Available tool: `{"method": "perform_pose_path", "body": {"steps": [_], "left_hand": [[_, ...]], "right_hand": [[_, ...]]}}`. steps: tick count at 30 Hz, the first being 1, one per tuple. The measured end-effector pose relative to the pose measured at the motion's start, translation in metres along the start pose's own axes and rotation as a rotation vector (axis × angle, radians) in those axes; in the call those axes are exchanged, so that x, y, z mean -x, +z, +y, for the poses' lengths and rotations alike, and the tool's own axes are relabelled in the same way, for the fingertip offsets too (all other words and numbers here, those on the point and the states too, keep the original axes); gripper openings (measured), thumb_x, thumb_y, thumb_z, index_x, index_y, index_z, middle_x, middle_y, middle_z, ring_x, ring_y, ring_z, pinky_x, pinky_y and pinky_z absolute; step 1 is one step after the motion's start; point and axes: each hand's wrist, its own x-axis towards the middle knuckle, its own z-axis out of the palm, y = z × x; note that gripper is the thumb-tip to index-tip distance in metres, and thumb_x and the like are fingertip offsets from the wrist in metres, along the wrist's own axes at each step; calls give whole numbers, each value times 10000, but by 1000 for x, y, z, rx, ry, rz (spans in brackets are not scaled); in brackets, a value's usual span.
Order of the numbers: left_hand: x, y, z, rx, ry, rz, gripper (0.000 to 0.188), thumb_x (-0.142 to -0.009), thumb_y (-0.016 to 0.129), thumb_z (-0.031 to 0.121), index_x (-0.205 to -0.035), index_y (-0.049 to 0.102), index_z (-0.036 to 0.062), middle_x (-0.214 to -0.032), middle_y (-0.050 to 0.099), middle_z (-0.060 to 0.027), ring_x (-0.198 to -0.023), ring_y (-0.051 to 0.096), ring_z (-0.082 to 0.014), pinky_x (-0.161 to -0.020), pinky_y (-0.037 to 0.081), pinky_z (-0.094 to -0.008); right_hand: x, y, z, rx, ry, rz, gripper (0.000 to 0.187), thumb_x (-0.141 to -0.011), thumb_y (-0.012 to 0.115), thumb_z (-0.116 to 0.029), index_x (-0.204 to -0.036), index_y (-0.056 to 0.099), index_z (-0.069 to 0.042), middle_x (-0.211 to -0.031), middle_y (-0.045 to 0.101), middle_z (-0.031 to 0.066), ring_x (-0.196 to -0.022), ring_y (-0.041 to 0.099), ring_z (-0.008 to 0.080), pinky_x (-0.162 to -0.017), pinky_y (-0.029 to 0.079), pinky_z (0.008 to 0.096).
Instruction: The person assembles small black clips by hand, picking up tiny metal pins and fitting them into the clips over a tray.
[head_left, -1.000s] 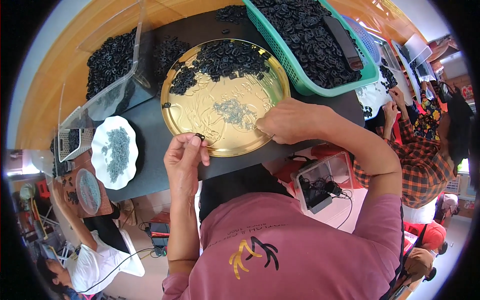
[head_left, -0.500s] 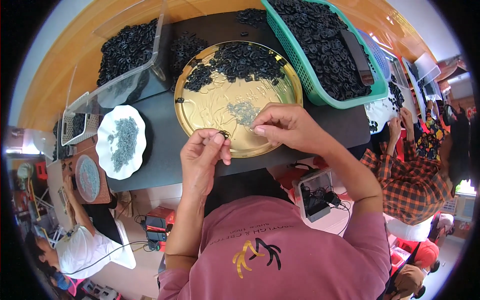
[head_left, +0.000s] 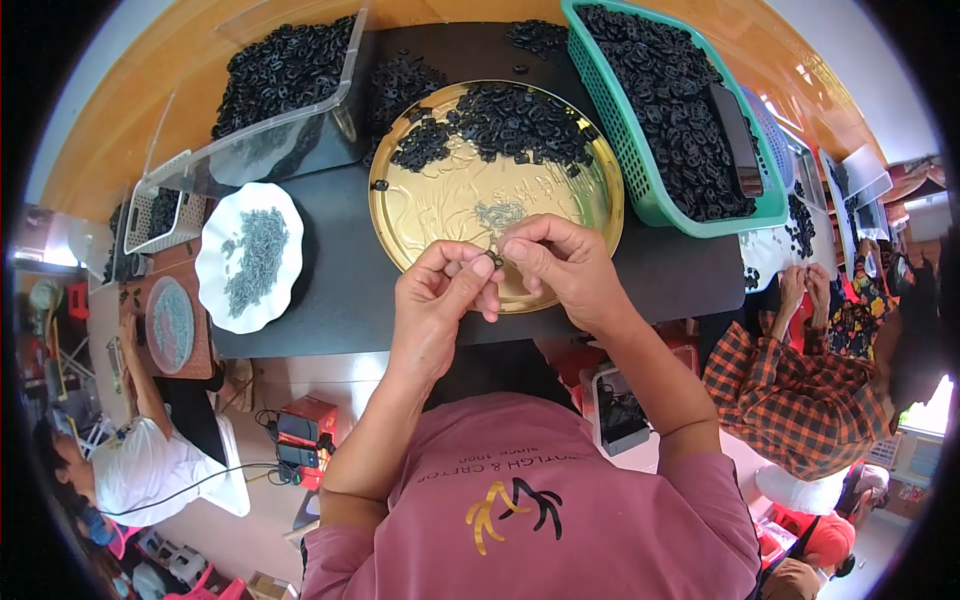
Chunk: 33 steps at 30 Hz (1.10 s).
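Over the near rim of a round gold tray, my two hands meet. My left hand is closed, pinching a small black plastic piece between thumb and fingertips. Right beside it, my right hand is closed in a pinch against that piece; whatever its fingertips hold is too small to make out. Behind the hands lies a little heap of thin silvery pins on the tray. Many loose black pieces cover the tray's far side.
A white scalloped plate of silvery pins stands left. Behind it is a clear bin of black pieces. At the right, a green basket holds more, with a dark box on top. People work on both sides.
My right hand has come back from the pin heap to the left hand. The left hand has shifted right and slightly up, and the fingertips now meet at the black piece.
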Motion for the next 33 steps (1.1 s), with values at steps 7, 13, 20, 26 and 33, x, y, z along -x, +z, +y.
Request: {"method": "perform_pose_path", "body": {"steps": [7, 13, 20, 26, 33], "left_hand": [[0, 0, -1, 11, 9, -8, 95, -922, 584, 83, -964, 566, -1, -828, 651, -90, -612, 593, -106, -544, 497, -229], [1, 0, 0, 11, 10, -11, 92, -919, 586, 75, -961, 567, -6, -823, 647, -96, -612, 590, -105, -539, 490, -226], [2, 3, 0, -20, 14, -21, 93, -912, 595, 70, -949, 572, -12, -810, 637, -84, -610, 583, -97, -540, 483, -218], [2, 3, 1, -52, 10, -17, 90, -909, 596, 66, -948, 575, -12, -803, 631, -71, -608, 579, -89, -540, 480, -213], [1, 5, 2, -96, 24, -19, 88, -911, 596, 66, -943, 574, -13, -797, 628, -58, -609, 570, -78, -541, 475, -209]], "right_hand": [[2, 2, 4, 61, -37, 9, 106, -914, 607, -107, -931, 624, -3, -880, 612, 35, -608, 498, 50, -547, 407, 188], [2, 1, 1, 386, -296, 75, 100, -862, 637, -73, -877, 617, 24, -825, 610, 77, -719, 572, 143, -640, 453, 269], [-2, -1, -5, 543, -465, 20, 71, -847, 633, -50, -846, 601, 13, -791, 587, 92, -687, 569, 176, -612, 441, 277], [-2, -3, -11, 560, -433, -14, 72, -840, 634, -52, -843, 599, 11, -774, 582, 97, -677, 565, 194, -606, 438, 296], [-3, -6, -15, 612, -417, -58, 95, -850, 624, -79, -842, 600, 13, -767, 577, 106, -685, 567, 220, -619, 440, 314]]}}
